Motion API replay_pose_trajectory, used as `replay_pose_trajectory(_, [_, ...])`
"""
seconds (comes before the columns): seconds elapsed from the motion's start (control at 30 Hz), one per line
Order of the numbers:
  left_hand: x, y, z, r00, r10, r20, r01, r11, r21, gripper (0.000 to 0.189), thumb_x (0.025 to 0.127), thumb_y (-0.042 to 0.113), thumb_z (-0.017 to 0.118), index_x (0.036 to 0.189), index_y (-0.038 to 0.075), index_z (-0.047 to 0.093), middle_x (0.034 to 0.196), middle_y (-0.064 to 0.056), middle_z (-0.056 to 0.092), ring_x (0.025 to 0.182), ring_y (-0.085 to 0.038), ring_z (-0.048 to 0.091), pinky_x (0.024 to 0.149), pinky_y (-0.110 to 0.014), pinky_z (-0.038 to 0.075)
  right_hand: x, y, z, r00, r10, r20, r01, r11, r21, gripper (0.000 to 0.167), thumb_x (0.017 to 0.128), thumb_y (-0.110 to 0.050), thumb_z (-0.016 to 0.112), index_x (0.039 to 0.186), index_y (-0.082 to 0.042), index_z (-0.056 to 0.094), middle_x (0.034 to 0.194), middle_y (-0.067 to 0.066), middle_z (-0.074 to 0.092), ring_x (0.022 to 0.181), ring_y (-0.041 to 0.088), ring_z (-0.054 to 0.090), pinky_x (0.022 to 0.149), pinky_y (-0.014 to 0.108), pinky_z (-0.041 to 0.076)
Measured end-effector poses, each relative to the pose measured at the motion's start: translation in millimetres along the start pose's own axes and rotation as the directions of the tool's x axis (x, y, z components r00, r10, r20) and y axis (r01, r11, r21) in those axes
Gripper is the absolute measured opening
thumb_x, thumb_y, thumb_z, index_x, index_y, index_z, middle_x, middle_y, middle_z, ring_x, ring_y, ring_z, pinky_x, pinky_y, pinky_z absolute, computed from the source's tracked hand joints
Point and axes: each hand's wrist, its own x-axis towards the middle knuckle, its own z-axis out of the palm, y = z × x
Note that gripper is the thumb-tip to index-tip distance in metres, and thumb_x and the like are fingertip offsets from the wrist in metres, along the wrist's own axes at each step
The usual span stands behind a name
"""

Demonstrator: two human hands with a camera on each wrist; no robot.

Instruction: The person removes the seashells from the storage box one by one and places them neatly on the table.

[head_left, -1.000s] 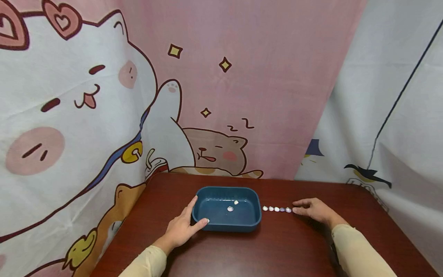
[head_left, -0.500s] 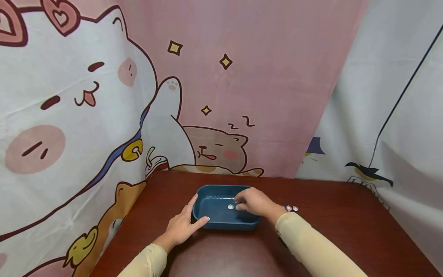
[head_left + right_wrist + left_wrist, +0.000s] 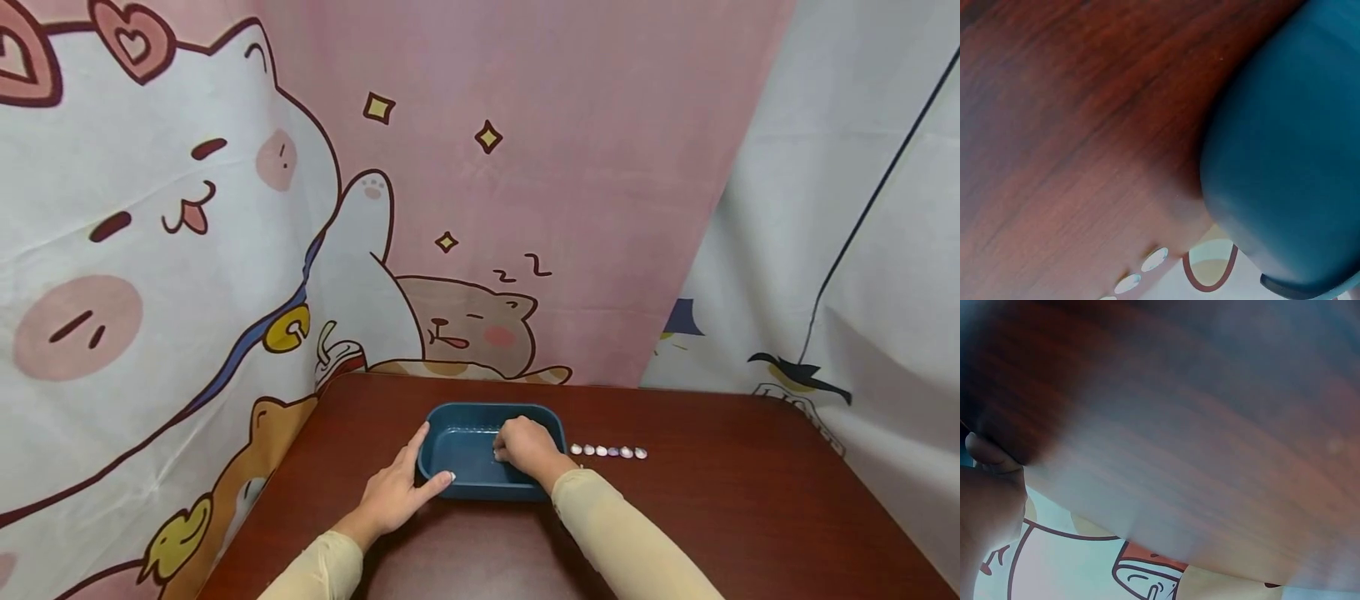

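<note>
A dark teal rectangular dish [image 3: 457,458] stands on the table. My left hand [image 3: 393,492] rests against its left end, fingers along the outer side and thumb over the near rim. My right hand [image 3: 527,446] reaches down inside the dish with curled fingers, pinching a small whitish seashell [image 3: 496,454] that is mostly hidden by the fingertips. Right of the dish, several small white and purplish seashells [image 3: 601,451] lie in a straight row. Some of them also show as pale ovals at the bottom of the right wrist view.
The dark red-brown wooden table [image 3: 720,500] extends to both sides. Behind it hangs a pink and white cloth [image 3: 600,208] with cartoon cats. Dish wall [image 3: 1285,150] fills the right of the right wrist view.
My right hand has left the right end of the row, where another seashell now lies, and moved left into the dish, closing its fingers there. The left hand stays put.
</note>
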Motion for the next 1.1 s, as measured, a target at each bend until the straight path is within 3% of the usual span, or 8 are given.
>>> replay_pose_trajectory(0.2, [0.0, 1.5, -0.5, 1.0, 0.001, 0.007, -0.001, 1.0, -0.002, 0.094, 0.097, 0.076, 0.056, 0.172, 0.039, 0.012, 0.169, -0.014, 0.043, 0.129, -0.042, 0.065, 0.101, -0.071, 0.049, -0.7, 2.1, 2.9, 0.998, 0.055, -0.009, -0.054, 0.996, 0.076, 0.011, 0.092, -0.018, 0.085, 0.1, -0.011, 0.086, 0.102, 0.004, 0.083, 0.094, 0.02, 0.074, 0.092, 0.045, 0.062])
replay_pose_trajectory(0.43, [-0.7, 2.0, 0.4, 1.0, -0.013, 0.016, 0.013, 1.0, -0.008, 0.094, 0.097, 0.076, 0.056, 0.172, 0.042, 0.011, 0.17, -0.014, 0.043, 0.133, -0.044, 0.062, 0.103, -0.074, 0.047, -2.4, 6.8, 1.8, 0.999, 0.034, 0.001, -0.033, 0.991, 0.128, 0.006, 0.093, -0.015, 0.085, 0.096, -0.01, 0.084, 0.094, 0.003, 0.078, 0.082, 0.016, 0.065, 0.086, 0.044, 0.061])
replay_pose_trajectory(0.6, [-1.5, 3.1, -0.2, 1.0, -0.02, 0.015, 0.02, 1.0, -0.016, 0.094, 0.097, 0.076, 0.057, 0.172, 0.041, 0.012, 0.17, -0.014, 0.042, 0.135, -0.045, 0.061, 0.104, -0.074, 0.046, -2.7, 6.7, -2.3, 0.999, 0.041, 0.034, -0.044, 0.993, 0.11, 0.007, 0.094, -0.019, 0.084, 0.094, -0.011, 0.082, 0.09, 0.0, 0.076, 0.077, 0.014, 0.061, 0.083, 0.042, 0.061])
replay_pose_trajectory(1.1, [-1.8, 5.3, -1.4, 1.0, -0.018, 0.009, 0.018, 1.0, -0.012, 0.094, 0.096, 0.075, 0.058, 0.172, 0.04, 0.013, 0.168, -0.015, 0.044, 0.131, -0.044, 0.063, 0.101, -0.072, 0.049, -4.1, 7.5, -6.4, 0.996, 0.068, 0.059, -0.074, 0.992, 0.101, 0.013, 0.093, -0.023, 0.084, 0.1, -0.012, 0.083, 0.097, 0.002, 0.077, 0.084, 0.015, 0.065, 0.089, 0.046, 0.062])
